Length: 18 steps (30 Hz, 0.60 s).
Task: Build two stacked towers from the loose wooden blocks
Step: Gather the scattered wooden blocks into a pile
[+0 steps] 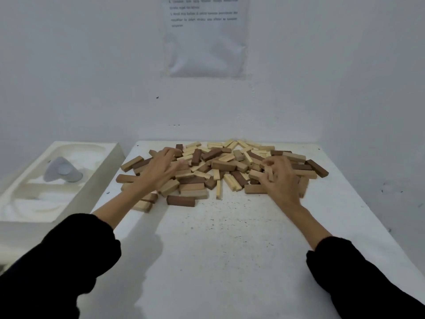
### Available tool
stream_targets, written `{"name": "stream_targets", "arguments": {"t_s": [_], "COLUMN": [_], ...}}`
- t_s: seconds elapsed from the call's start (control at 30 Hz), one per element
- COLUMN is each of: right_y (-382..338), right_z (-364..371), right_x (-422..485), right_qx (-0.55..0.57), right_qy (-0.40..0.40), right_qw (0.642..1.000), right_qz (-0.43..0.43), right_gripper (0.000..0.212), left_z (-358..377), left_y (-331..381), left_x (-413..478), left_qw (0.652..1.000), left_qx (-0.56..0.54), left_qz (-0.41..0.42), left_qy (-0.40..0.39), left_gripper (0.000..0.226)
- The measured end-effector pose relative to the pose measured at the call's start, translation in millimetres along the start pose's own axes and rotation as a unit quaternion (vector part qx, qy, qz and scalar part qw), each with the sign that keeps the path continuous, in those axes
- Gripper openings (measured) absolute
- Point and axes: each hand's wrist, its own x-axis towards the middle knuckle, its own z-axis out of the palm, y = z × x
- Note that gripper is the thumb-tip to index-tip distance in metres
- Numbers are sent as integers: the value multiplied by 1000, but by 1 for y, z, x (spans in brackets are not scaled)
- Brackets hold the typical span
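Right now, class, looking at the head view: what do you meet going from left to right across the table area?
White tray holding a grey object → left hand → lone dark block → right hand → dark block at the pile's right end.

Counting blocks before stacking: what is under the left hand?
The left hand lies spread on the pile of blocks; tan and brown ones show around it. Those beneath the palm are covered.

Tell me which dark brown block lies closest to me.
The dark brown block lying flat at the pile's near edge, beside the left forearm; the other dark ones sit farther back.
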Motion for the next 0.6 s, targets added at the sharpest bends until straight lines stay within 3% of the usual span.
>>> {"name": "stream_targets", "arguments": {"t_s": [0.13,0.3,0.47,0.6], "right_y": [-10,-12,-56,-111], "right_z": [24,45,66,92], "right_x": [44,67,41,14], "right_qx": [-19,-85,-23,37], "right_qy": [-57,-136,-149,-268], "right_qw": [998,987,987,956], "right_qz": [-20,-1,-51,-114], "right_gripper": [14,21,22,28], "left_z": [-2,-3,-26,-43], "left_y": [-19,-21,-45,-78], "left_x": [-12,-23,-27,-28], "left_qw": [998,995,988,976], "left_qx": [-52,-87,-134,-122], "left_qz": [-25,-29,-51,-155], "left_qy": [-17,-34,52,96], "left_gripper": [53,30,20,29]}}
